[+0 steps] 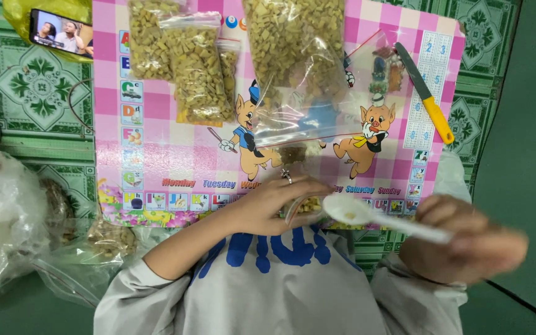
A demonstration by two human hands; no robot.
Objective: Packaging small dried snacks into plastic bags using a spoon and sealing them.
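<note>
Left hand (268,208) is curled around the mouth of a small clear bag (305,205) of yellow pieces, near the pink mat's (156,136) lower edge. Right hand (460,245) is clamped on a white spoon (367,217), bowl just beside the bag mouth. Risk: a slack mouth could spill pieces. Filled bags (200,68) lie above on the mat; a yellow-handled knife (426,93) lies right.

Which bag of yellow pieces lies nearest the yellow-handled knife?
The large clear bag at top centre-right, the widest one; the smaller filled bags lie farther left of the knife.
</note>
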